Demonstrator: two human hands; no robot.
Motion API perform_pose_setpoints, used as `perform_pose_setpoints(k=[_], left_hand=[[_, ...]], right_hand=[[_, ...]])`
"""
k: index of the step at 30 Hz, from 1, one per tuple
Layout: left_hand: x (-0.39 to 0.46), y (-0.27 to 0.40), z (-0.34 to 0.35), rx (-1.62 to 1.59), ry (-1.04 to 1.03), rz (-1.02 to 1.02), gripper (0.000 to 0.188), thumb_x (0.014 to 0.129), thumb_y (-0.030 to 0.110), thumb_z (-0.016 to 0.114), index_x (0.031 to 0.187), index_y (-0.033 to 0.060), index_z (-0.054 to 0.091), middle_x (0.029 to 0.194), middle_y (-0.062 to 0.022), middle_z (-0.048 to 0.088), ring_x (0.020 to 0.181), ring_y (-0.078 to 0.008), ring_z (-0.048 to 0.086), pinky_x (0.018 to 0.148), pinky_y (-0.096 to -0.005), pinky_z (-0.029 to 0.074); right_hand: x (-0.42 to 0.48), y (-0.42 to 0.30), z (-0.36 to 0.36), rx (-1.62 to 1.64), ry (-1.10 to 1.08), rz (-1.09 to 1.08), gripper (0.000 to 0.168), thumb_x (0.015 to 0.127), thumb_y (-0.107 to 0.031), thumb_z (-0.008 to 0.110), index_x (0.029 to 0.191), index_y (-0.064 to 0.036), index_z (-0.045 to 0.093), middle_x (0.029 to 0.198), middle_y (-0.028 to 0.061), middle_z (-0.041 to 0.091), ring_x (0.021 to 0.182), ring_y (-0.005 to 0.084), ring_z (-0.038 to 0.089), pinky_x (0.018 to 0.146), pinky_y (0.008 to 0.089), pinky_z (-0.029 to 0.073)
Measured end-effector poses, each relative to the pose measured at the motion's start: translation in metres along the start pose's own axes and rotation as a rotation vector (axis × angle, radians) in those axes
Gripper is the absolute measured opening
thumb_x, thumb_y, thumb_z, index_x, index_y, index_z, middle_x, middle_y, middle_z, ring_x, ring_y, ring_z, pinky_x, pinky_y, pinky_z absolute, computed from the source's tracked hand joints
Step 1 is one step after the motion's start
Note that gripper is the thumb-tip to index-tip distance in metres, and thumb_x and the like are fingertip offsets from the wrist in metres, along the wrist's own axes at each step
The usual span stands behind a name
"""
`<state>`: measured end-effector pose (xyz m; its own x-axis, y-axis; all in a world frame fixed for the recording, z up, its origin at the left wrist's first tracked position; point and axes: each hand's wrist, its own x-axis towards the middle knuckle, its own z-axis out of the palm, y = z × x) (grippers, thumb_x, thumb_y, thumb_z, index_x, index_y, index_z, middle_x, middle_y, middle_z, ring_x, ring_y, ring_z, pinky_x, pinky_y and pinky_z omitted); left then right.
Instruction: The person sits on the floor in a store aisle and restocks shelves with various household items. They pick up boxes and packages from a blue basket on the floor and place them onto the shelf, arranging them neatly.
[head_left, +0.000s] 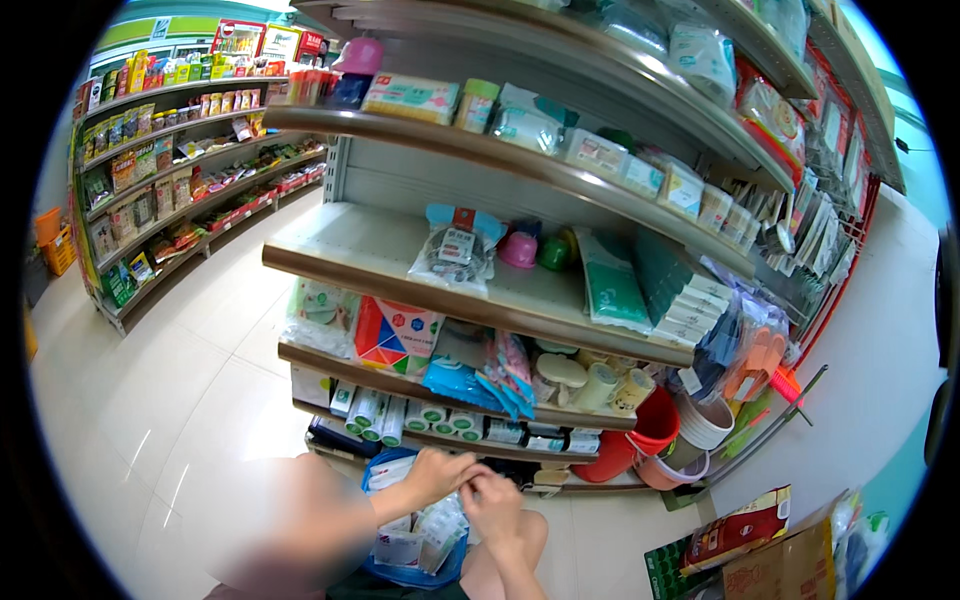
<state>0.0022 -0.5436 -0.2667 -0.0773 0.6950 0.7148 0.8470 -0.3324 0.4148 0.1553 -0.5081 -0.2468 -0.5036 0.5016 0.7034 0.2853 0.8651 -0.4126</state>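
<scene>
My left hand (444, 474) and my right hand (493, 501) meet at the fingertips, just in front of the lowest shelves. Both sets of fingers are curled inward; whether something small is pinched between them cannot be made out. Below them stands a blue plastic basket (452, 568) holding several white packets (397, 547) and clear-wrapped packs (441, 529). My left forearm crosses over the basket and hides part of its contents. Rolls in green-and-white wrapping (391, 420) lie on the shelf right beyond my hands.
Store shelving (465, 292) rises ahead, carrying a bagged pack of scrubbers (454, 251) and paper cups (596, 386). Red buckets (652, 424) and white buckets (703, 421) stand at its right end. A cardboard box (780, 562) sits at lower right. Snack shelves (180, 161) line the left.
</scene>
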Motion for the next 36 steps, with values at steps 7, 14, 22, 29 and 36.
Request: perform_pose_setpoints(k=[7,14,22,29,36], left_hand=[[-0.249,-0.012,0.039,0.069,-0.659,-0.520,0.026,0.093,0.031,0.064,0.112,0.0136,0.064,0.080,-0.0184,0.070,0.072,-0.0390,0.070,0.062,-0.0526,0.055],[-0.277,-0.024,0.022,-0.106,-0.412,-0.582,0.026,0.089,0.025,0.072,0.103,0.0041,0.073,0.124,-0.0164,0.060,0.103,-0.0394,0.065,0.084,-0.0487,0.054],[-0.136,-0.026,-0.027,-0.220,-0.025,-0.277,0.037,0.082,0.017,0.078,0.112,0.0040,0.063,0.124,-0.0196,0.060,0.115,-0.0386,0.058,0.098,-0.0434,0.048],[0.161,-0.041,-0.152,0.204,0.461,0.022,0.038,0.084,0.018,0.073,0.117,0.0019,0.060,0.129,-0.0190,0.057,0.121,-0.0394,0.051,0.101,-0.0483,0.042],[0.217,-0.093,-0.144,0.333,0.294,-0.177,0.055,0.092,0.030,0.068,0.133,-0.0030,0.053,0.120,-0.0236,0.064,0.114,-0.0408,0.058,0.095,-0.0489,0.044]], right_hand=[[-0.228,0.007,0.116,0.106,-0.614,0.315,0.012,0.086,-0.016,0.064,0.091,-0.008,0.072,0.091,0.0121,0.072,0.081,0.0325,0.071,0.071,0.0442,0.056],[-0.103,-0.015,0.077,0.061,-0.690,0.468,0.017,0.092,-0.018,0.059,0.098,-0.017,0.074,0.080,0.0019,0.074,0.073,0.0259,0.073,0.066,0.0410,0.057],[0.228,-0.044,0.028,0.343,0.204,0.003,0.022,0.098,-0.015,0.062,0.114,0.000,0.062,0.104,0.0108,0.053,0.088,0.0234,0.054,0.082,0.0342,0.045],[0.312,0.004,0.057,-0.036,0.263,0.104,0.071,0.091,-0.042,0.068,0.143,-0.001,0.043,0.132,0.0235,0.053,0.121,0.0440,0.050,0.106,0.0511,0.035],[0.314,0.001,0.067,-0.031,0.118,0.164,0.074,0.094,-0.042,0.063,0.153,-0.005,0.036,0.138,0.0262,0.054,0.131,0.0413,0.047,0.114,0.0502,0.021]])
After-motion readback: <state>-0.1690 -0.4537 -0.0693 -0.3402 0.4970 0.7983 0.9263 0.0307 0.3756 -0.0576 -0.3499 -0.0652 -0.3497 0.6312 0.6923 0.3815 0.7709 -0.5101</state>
